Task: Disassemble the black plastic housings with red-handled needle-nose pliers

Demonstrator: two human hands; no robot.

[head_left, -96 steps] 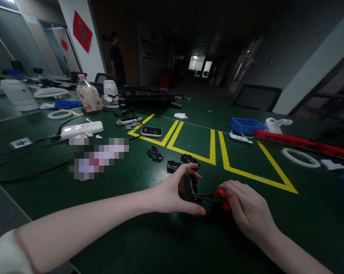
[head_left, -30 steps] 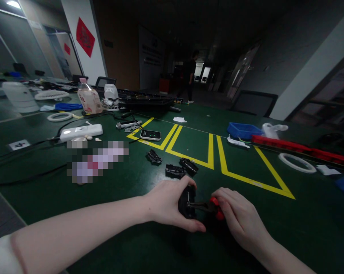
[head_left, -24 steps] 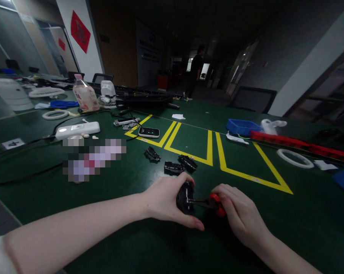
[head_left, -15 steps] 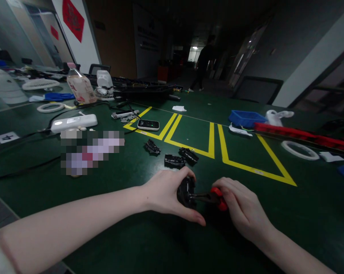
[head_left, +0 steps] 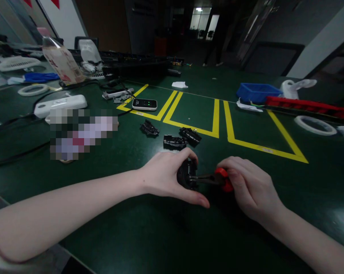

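My left hand (head_left: pixel 169 177) is wrapped round a black plastic part (head_left: pixel 186 174), its thumb stretched out below. From the right, my right hand (head_left: pixel 250 186) grips the red handles of a pair of pliers (head_left: pixel 225 179). Their dark jaws meet the open side of the black part; what exactly they pinch is too small to tell. Just beyond my left hand lie two black moulded pieces, one nearer (head_left: pixel 174 141) and one to its right (head_left: pixel 190 136). A third black piece (head_left: pixel 149 128) sits farther left.
Yellow tape outlines (head_left: pixel 191 131) mark the green table (head_left: pixel 149 236). A small black-and-white device (head_left: pixel 144 104) sits in the left outline. Farther left are a white power strip (head_left: pixel 60 105) and a bottle (head_left: pixel 63 62). A blue bin (head_left: pixel 257 92), red strip (head_left: pixel 311 107) and white ring (head_left: pixel 315 125) are at right.
The view has tilted down and come a little closer, so table things appear higher or larger. Both hands keep their grips, with the pliers still at the black part. A person behind has come nearer.
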